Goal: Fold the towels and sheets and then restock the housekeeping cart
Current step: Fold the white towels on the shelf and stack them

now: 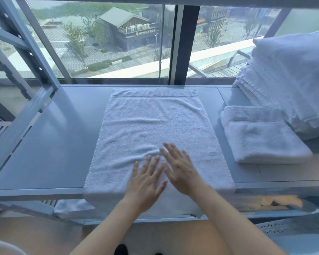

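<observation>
Both flat, open-fingered, left hand (145,183) and right hand (180,170) press the towel (155,126), its near edge hidden.

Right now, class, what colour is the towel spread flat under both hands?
White, plain apart from a woven band near its far edge; the spread towel shows best in the head view.

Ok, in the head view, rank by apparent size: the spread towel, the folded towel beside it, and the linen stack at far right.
1. Spread towel, clearly largest.
2. Linen stack, though cropped by the frame edge.
3. Folded towel, smallest.
</observation>
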### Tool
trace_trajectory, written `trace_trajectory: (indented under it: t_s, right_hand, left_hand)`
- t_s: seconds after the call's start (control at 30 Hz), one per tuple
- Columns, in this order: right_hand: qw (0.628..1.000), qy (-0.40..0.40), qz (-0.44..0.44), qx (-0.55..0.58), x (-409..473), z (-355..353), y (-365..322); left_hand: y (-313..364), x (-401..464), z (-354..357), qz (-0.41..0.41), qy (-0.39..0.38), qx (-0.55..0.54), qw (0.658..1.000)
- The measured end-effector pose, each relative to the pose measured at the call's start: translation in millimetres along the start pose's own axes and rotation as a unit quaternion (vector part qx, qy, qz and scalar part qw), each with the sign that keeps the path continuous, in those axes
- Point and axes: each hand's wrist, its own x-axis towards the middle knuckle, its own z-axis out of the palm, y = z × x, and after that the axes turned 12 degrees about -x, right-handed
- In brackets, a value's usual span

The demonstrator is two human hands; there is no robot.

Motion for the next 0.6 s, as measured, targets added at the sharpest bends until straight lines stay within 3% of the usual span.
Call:
trace_trajectory:
  t_s: [0.1,0.33,0.6]
  right_hand:
    - [0.999,-0.036,-0.003,-0.003,-19.3,10.2,-10.8]
    - [0.990,-0.064,0.029,-0.119,-64.9,-10.2,65.7]
    - [0.988,-0.072,-0.029,-0.136,-101.2,-23.7,100.3]
  left_hand:
    - [-1.2,-0.6,0.1,-0.005,0.007,-0.011,1.000]
    - [-34.8,-22.8,-7.4,-0.031,0.055,-0.024,0.998]
    - [-103.8,-83.8,-23.9,-0.011,0.084,-0.016,0.996]
